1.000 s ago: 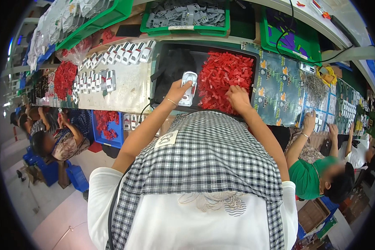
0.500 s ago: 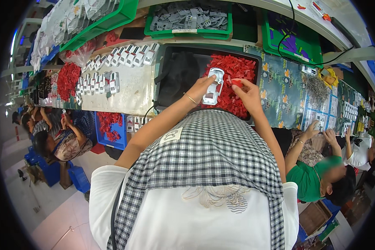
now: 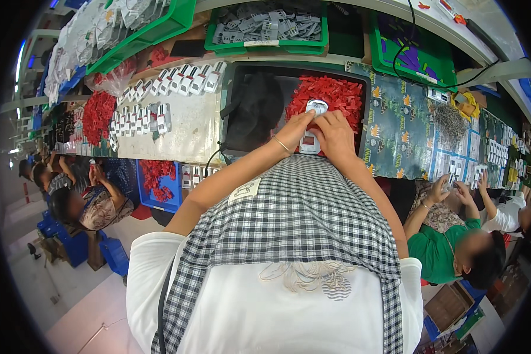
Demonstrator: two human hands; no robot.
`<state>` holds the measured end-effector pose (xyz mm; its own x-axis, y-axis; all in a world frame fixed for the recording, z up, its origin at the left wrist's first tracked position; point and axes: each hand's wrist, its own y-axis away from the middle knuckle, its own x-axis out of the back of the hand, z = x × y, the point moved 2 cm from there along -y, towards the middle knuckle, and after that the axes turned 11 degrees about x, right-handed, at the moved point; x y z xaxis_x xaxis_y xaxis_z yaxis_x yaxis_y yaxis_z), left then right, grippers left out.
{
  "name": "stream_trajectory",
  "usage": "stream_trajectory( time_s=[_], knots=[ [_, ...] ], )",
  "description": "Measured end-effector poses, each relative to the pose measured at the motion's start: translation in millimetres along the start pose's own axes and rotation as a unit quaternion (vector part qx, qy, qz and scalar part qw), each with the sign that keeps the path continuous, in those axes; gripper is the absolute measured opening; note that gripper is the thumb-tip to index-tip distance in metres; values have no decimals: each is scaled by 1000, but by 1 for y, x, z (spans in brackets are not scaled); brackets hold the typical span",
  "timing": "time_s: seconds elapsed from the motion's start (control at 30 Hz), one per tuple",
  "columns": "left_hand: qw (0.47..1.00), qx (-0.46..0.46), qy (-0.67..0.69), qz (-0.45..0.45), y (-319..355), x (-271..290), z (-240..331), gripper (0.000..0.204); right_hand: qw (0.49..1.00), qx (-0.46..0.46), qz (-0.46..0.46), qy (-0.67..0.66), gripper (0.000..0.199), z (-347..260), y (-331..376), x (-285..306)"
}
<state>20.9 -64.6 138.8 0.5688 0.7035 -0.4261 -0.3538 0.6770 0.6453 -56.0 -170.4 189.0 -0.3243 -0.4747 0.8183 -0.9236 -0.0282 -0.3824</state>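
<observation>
A white toy car shell (image 3: 308, 147) is held over the near side of a black tray (image 3: 366, 100). My left hand (image 3: 295, 128) is closed round its left side, the thumb lying on top. My right hand (image 3: 336, 135) is closed over the shell from the right, fingers pressed against its middle beside the left thumb. Both hands cover much of the shell; a little red shows within its near part. Whether a loose red piece is still under my right fingers is hidden. Small red plastic parts (image 3: 324, 88) are heaped in the tray just beyond my hands.
Rows of white car shells (image 3: 183, 79) stand on the table at left. A green bin of grey parts (image 3: 265, 44) sits behind the tray, another green bin (image 3: 416, 74) at back right. A blue crate (image 3: 159, 197) holds red parts. Co-workers sit on both sides.
My right hand has moved left from above the red heap, where it held a red piece, onto the car shell. The shell has shifted slightly right and nearer to me.
</observation>
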Motion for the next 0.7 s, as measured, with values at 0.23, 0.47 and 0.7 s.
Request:
stream_trajectory(
  time_s=[0.23, 0.47, 0.7],
  knots=[
    [996, 60, 53, -31, 7, 1, -1, 39, 998, -10, 68, -15, 18, -3, 4, 2],
    [995, 62, 74, -27, 7, 0, -7, 41, 998, 37, 41, 28, 14, -4, 11, -1],
    [997, 52, 37, -34, 0, 1, -14, 37, 995, -37, 93, 9, 14, -1, 19, -3]
  ],
)
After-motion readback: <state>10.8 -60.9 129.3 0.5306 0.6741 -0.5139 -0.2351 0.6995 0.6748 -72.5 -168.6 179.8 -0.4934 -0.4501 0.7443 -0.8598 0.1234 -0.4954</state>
